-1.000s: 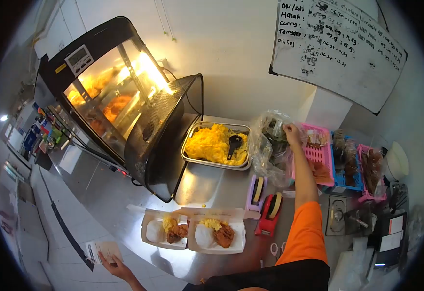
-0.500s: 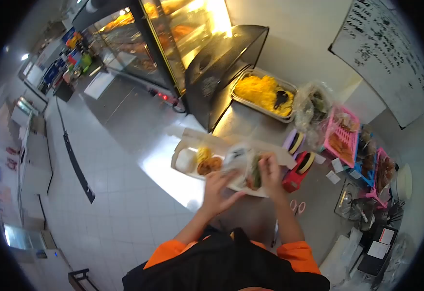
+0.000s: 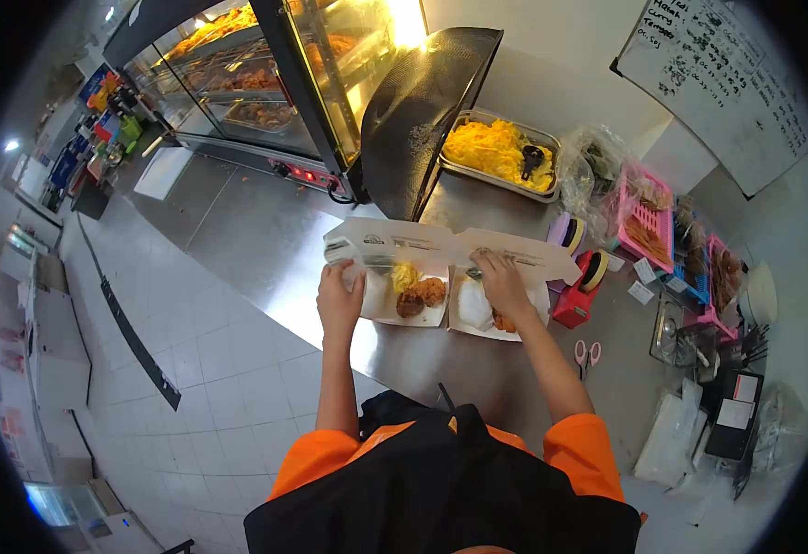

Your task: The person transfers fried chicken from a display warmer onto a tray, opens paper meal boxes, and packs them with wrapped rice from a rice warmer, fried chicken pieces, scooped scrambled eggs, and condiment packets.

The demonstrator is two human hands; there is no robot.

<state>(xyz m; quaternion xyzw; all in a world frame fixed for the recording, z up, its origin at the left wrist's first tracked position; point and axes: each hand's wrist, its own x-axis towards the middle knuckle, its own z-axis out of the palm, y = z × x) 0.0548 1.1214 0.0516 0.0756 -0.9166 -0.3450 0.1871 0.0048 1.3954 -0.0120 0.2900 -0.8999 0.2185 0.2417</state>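
Two open paper food boxes stand side by side on the steel counter with lids raised at the back. The left food box (image 3: 437,315) holds white rice (image 3: 375,294), yellow shreds (image 3: 406,276) and browned fried pieces (image 3: 422,295). My left hand (image 3: 339,297) grips its left side, thumb apart from the fingers. In the right food box (image 3: 460,319) lie white rice (image 3: 473,305) and an orange-brown piece (image 3: 504,322). Over that box's back edge my right hand (image 3: 501,280) has curled fingers, a bit of green showing beside them. What they hold is hidden.
A lit food warmer (image 3: 265,102) stands at the back left. Behind the boxes is a tray of yellow shreds (image 3: 496,148) with black tongs. Tape dispensers (image 3: 578,294), scissors (image 3: 587,354) and pink baskets (image 3: 646,222) sit to the right.
My hands have moved apart: the left to the left box's outer side, the right up to the right box's back edge. The clear plastic over the right box is gone from there.
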